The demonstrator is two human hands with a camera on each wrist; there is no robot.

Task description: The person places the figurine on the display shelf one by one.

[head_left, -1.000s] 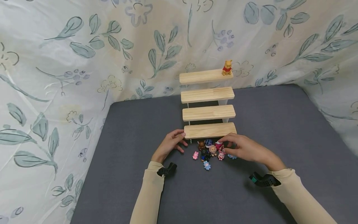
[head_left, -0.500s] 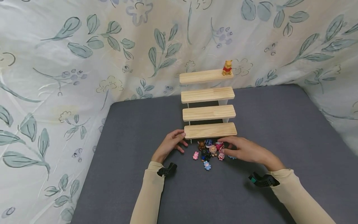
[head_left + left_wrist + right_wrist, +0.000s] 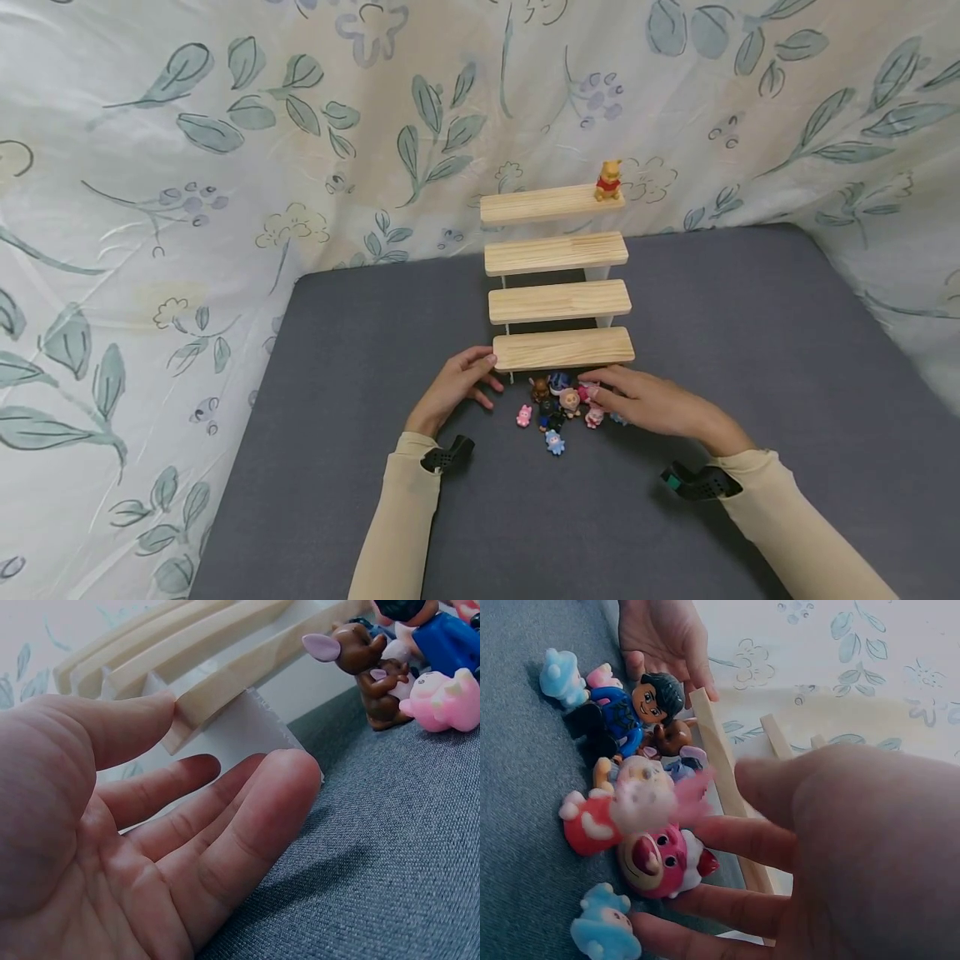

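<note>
Grey table (image 3: pixel 750 350): wooden stand (image 3: pixel 558 302), figurines (image 3: pixel 558 406)

Grey all across the table cover (image 3: pixel 360 467), a flat woven charcoal-blue. Behind it the curtain (image 3: pixel 225 167) is cream-white, printed with grey-green leaves and faint blue berry sprigs. The stepped shelf (image 3: pixel 558 302) shows pale pine boards with fine grain lines over white supports. Up top, a yellow bear figure (image 3: pixel 608 181) in a red shirt. Down front, the cluster: a pink bear face (image 3: pixel 656 862) with a red mouth, a blue-suited, black-haired figure (image 3: pixel 634 709), a brown one (image 3: pixel 371 664) with a pink ear, a light blue one (image 3: pixel 604 930), a small pink one (image 3: pixel 523 416). Both sleeves (image 3: pixel 401 517) are beige, with black wrist straps (image 3: pixel 447 456).
</note>
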